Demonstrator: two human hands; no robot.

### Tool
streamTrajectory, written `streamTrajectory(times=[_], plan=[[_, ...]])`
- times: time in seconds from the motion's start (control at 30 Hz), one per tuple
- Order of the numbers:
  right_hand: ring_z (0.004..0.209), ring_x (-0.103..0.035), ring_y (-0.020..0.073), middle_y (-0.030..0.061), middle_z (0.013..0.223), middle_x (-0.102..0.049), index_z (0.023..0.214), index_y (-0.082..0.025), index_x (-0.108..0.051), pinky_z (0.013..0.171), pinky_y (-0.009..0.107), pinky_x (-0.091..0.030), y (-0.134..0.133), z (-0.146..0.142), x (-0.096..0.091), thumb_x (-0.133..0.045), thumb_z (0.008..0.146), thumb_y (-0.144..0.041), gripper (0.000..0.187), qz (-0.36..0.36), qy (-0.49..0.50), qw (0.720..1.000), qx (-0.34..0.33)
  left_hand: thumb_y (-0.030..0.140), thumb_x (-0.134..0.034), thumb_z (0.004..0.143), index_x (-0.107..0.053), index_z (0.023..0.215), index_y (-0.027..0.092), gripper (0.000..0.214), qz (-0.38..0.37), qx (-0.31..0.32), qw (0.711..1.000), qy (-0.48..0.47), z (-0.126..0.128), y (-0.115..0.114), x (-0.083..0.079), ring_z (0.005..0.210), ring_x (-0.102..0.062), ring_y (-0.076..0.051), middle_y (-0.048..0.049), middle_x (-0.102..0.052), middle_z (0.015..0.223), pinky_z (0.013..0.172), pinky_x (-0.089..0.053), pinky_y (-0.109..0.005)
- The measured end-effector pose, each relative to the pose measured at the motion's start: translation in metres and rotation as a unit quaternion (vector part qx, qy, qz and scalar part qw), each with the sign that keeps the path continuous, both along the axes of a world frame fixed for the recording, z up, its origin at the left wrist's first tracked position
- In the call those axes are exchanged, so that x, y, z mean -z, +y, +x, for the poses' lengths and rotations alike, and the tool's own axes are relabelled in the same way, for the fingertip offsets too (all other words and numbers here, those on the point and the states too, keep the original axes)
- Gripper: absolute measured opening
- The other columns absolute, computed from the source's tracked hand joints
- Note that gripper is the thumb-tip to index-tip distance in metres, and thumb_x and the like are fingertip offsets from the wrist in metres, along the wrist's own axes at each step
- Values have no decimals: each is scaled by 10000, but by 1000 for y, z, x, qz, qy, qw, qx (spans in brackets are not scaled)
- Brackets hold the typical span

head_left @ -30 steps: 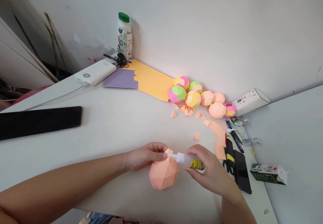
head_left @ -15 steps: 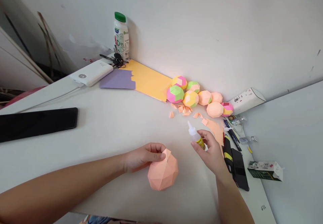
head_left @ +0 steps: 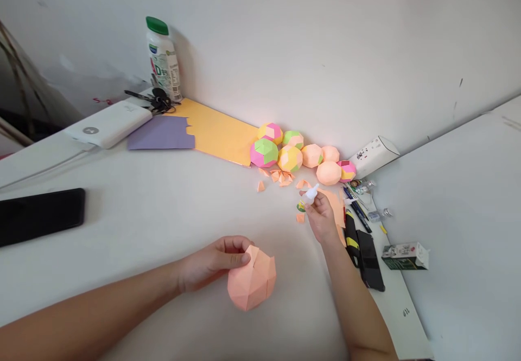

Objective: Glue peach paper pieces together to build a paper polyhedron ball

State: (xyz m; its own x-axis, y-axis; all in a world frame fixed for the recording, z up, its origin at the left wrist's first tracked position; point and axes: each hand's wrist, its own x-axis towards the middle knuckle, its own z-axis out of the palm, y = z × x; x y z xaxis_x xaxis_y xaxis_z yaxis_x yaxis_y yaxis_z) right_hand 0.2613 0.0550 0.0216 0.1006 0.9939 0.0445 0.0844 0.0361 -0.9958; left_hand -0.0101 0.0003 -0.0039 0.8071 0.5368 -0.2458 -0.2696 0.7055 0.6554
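Note:
My left hand (head_left: 222, 260) pinches the upper left edge of a peach faceted paper ball (head_left: 251, 285), held above the white table. Flaps stick up along the ball's top. Farther off, my right hand (head_left: 321, 217) is closed on a small glue bottle (head_left: 309, 195) with a white nozzle that points up and right. Peach paper scraps (head_left: 282, 176) lie just beyond the bottle, and a small peach paper piece (head_left: 300, 218) is beneath it. A larger peach sheet (head_left: 336, 209) lies partly hidden behind my right hand.
Several finished paper balls (head_left: 288, 157) line the wall beside yellow card (head_left: 223, 135) and purple card (head_left: 160, 133). At left are a power bank (head_left: 116, 122), keys (head_left: 160, 100), a bottle (head_left: 163, 59) and a black phone (head_left: 40, 214). Pens, a cutter (head_left: 352, 239) and a carton (head_left: 406, 256) stand right.
My right hand has moved away toward the scraps, and the glue bottle's nozzle has swung from up-left to up-right. The ball has turned slightly in my left hand. The view has shifted right.

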Motion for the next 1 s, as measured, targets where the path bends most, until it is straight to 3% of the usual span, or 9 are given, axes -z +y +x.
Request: streamTrajectory(times=[0.27,0.4,0.5,0.57,0.63,0.7,0.77,0.87,1.0], plan=[[994,-611,184,113,1265,-566,1000,-234,-449,854,388,-498,7,4,21,-677,691,-341,399,-12,-51,999,17,308,-758,703,-685,730,171,158,1,-8,1000,-17,1,0,-6,724,-576,-153,-7,-640,759,683,-416,-263],[1105,-575,210,126,1321,-509,1084,-229,-419,934,428,-468,8,10,21,-648,671,-266,474,-35,-96,995,22,298,-756,697,-694,723,166,148,17,-14,1000,-21,0,2,-7,721,-564,-158,-14,-634,744,686,-414,-272],[1209,-497,260,134,1300,-501,1180,-216,-413,1012,511,-385,-1,15,8,-633,631,-189,592,-55,-148,987,43,295,-742,711,-701,731,165,137,31,-13,999,-27,-1,3,-6,723,-556,-157,-15,-625,746,689,-412,-272],[1258,-434,290,118,1276,-509,1163,-220,-478,1048,550,-319,-13,13,-8,-628,639,-167,548,-45,-208,975,62,296,-735,720,-704,744,163,138,40,-6,999,-32,-1,4,-6,727,-555,-156,-17,-626,758,692,-414,-273],[1200,-470,315,118,1179,-575,1079,-209,-571,1018,554,-346,-30,5,-28,-597,716,-205,364,40,-384,919,79,300,-732,724,-706,751,161,144,47,5,998,-36,-2,4,-7,735,-557,-158,-22,-631,771,697,-418,-276],[1045,-570,291,112,1034,-643,1006,-198,-614,941,500,-427,-47,-10,-46,-567,798,-242,218,88,-431,894,82,308,-735,719,-707,748,163,150,52,13,998,-34,-2,4,-8,736,-557,-161,-26,-631,772,699,-424,-277],[919,-630,234,84,955,-678,958,-201,-632,849,399,-499,-60,-26,-57,-557,849,-302,166,43,-376,926,-19,319,-737,718,-706,741,165,159,57,15,998,-28,-3,4,-8,727,-548,-159,-26,-621,758,694,-426,-271],[902,-658,199,68,933,-700,957,-197,-638,805,343,-521,-69,-46,-59,-536,886,-401,239,-124,-214,943,-221,336,-728,731,-703,733,164,174,70,21,997,-21,-3,2,-8,705,-524,-145,-20,-593,735,681,-418,-257],[844,-666,169,54,890,-704,998,-183,-622,825,358,-510,-67,-54,-44,-578,864,-436,289,-241,-24,925,-293,340,-732,733,-700,711,162,183,87,25,996,-22,-2,1,-6,694,-509,-129,-2,-566,705,679,-403,-244]])
